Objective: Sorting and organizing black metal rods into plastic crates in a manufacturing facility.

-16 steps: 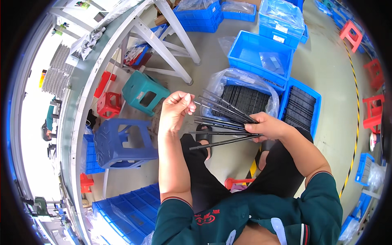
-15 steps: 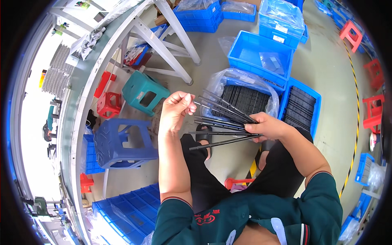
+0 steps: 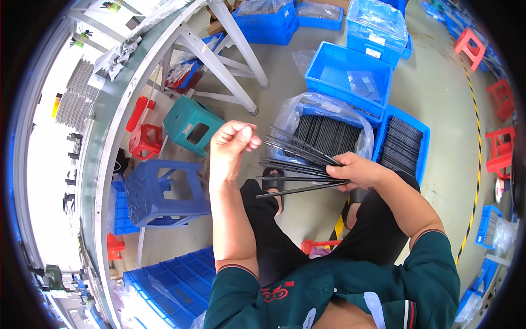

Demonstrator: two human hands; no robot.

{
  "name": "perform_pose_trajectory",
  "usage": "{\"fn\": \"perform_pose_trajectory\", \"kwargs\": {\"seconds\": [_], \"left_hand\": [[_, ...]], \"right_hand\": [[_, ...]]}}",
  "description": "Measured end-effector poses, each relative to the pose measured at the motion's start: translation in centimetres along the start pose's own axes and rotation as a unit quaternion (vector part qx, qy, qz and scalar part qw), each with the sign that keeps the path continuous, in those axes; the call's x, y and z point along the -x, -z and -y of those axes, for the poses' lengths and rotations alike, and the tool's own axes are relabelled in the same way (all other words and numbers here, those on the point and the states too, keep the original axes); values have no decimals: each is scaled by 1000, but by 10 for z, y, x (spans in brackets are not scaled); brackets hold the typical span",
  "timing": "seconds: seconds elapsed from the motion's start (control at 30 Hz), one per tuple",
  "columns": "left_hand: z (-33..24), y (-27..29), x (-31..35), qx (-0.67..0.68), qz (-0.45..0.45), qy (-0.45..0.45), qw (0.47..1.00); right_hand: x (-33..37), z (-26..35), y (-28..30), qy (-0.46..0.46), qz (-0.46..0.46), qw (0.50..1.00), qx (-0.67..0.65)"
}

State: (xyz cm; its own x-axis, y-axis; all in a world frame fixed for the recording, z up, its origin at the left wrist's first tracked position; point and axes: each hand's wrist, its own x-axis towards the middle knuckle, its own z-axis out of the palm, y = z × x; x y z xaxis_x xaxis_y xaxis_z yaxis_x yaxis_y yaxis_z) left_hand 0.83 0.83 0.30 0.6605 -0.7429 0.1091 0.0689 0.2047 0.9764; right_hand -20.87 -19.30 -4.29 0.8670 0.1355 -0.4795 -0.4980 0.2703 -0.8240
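Observation:
My right hand [image 3: 359,171] grips a fanned bundle of thin black rods [image 3: 301,170], their free ends spread toward the left. Just off the upper rod tips is my left hand [image 3: 234,143], thumb and fingertips pressed together. Whatever those fingers hold, if anything, is too small to make out. Beyond the bundle, a blue crate lined with a clear plastic bag [image 3: 285,112] contains many similar black rods [image 3: 326,134]. More dark rods [image 3: 402,143] fill a second blue crate [image 3: 426,131] to its right.
A blue bin [image 3: 334,63] holding a clear bag stands behind the rod crates. On the left are a blue stool [image 3: 159,192], a green stool [image 3: 189,120], a red stool [image 3: 145,141] and a workbench [image 3: 123,82]. Blue crates [image 3: 181,279] sit at the lower left.
My left hand has drawn slightly left, away from the rod tips it was at. The rods in my right hand have shifted only a little.

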Motion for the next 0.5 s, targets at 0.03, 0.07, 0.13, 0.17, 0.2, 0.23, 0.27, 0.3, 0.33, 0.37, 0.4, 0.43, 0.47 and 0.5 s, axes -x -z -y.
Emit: {"fn": "perform_pose_trajectory", "kwargs": {"seconds": [0.03, 0.07, 0.13, 0.17, 0.2, 0.23, 0.27, 0.3, 0.33, 0.37, 0.4, 0.43, 0.47, 0.5], "left_hand": [[-1, -6, 1, -16, 9, 12, 1000], [-3, -9, 2, -32, 18, 23, 999], [-3, -10, 2, -46, 25, 42, 998], [-3, -11, 3, -48, 34, 46, 997], [-3, -12, 5, -49, 44, 50, 997], [-4, -11, 5, -50, 44, 50, 996], [-4, -10, 5, -49, 43, 52, 997], [-4, -9, 6, -48, 41, 55, 997], [-3, -10, 6, -47, 42, 56, 996], [-4, -12, 7, -67, 39, 48, 996], [-4, -13, 7, -87, 35, 40, 995], [-5, -12, 7, -87, 36, 40, 995], [-6, -11, 7, -91, 41, 49, 994], [-6, -10, 7, -94, 47, 57, 993]], "right_hand": [[0, 0, 0, -1, -3, 1000, 16], [0, 1, 0, -3, -6, 999, 32], [-1, 2, -3, -1, -10, 999, 39], [-1, 2, -4, 2, -15, 999, 45], [-1, 2, -3, 2, -15, 999, 45], [-1, 3, -3, 0, -15, 998, 58], [-2, 3, -3, -2, -14, 997, 71], [-2, 4, -3, -2, -14, 997, 70], [-2, 4, -3, 3, -32, 994, 104], [-3, 3, -2, 8, -50, 989, 138], [-4, 2, -1, 7, -51, 989, 136], [-5, 0, 0, 26, -57, 985, 159], [-5, -1, 1, 45, -63, 980, 182], [-4, -1, 1, 44, -64, 980, 182]]}}
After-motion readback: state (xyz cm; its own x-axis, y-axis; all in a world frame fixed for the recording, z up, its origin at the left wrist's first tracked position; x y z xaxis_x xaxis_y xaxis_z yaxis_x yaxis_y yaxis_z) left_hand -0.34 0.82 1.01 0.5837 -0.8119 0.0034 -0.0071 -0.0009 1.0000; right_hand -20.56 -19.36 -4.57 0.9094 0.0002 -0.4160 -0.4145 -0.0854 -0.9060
